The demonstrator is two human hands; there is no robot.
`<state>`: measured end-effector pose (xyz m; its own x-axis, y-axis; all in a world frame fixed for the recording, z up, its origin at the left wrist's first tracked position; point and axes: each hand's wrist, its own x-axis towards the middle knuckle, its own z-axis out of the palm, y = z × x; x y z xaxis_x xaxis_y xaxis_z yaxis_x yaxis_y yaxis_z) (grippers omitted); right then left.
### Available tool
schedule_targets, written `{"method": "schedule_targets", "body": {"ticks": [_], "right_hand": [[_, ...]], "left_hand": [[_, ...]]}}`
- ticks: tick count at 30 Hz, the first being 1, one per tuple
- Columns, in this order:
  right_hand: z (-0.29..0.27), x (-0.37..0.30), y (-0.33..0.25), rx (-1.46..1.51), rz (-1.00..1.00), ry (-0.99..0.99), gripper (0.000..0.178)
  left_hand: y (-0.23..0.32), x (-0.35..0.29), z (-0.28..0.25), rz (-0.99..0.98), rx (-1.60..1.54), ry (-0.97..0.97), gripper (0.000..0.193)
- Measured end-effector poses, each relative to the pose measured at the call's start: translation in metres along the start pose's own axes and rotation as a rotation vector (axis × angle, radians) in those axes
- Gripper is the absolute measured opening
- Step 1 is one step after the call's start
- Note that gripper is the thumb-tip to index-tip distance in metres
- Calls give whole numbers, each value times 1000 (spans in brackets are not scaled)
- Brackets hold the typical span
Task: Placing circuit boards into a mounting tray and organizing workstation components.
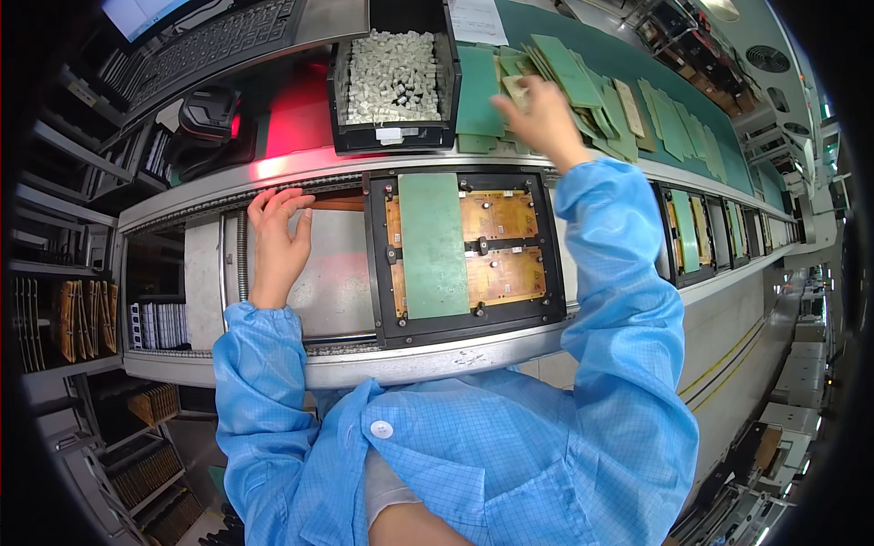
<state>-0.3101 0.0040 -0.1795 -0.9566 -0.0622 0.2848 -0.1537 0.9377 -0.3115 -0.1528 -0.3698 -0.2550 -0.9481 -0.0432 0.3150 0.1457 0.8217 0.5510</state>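
My right hand [543, 118], slightly blurred, reaches over a loose pile of thin green boards [572, 75] beyond the conveyor. Its thumb is spread from the fingers, and I see nothing held in it. My left hand [278, 238] is by the conveyor's far rail, fingers apart and empty. Between my arms a black fixture frame [386, 333] sits on the conveyor. Amber circuit boards [501, 278] lie in it, held around by small black posts. One green strip [433, 246] lies lengthwise across the frame, covering part of the boards.
A black bin [393, 144] of small white connectors stands behind the rail. To its left are a handheld scanner [208, 114] casting red light and a keyboard [214, 50]. More fixtures [689, 232] line the conveyor at right. Racks of boards [86, 318] stand at left.
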Motion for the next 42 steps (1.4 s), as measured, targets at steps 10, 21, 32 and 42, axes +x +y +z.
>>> {"method": "schedule_targets", "body": {"ticks": [10, 21, 32, 42], "right_hand": [[32, -4, -16, -90, -236, 181, 56], [-24, -21, 25, 1289, 498, 1, 50], [13, -49, 12, -171, 147, 24, 101], [-18, -68, 6, -17, 82, 155, 70]], "left_hand": [[-3, -1, -2, -21, -19, 8, 19], [-1, -2, -5, 17, -14, -8, 19], [-4, -3, -3, 16, -35, -46, 19], [-10, -8, -2, 31, -33, -45, 19]]}}
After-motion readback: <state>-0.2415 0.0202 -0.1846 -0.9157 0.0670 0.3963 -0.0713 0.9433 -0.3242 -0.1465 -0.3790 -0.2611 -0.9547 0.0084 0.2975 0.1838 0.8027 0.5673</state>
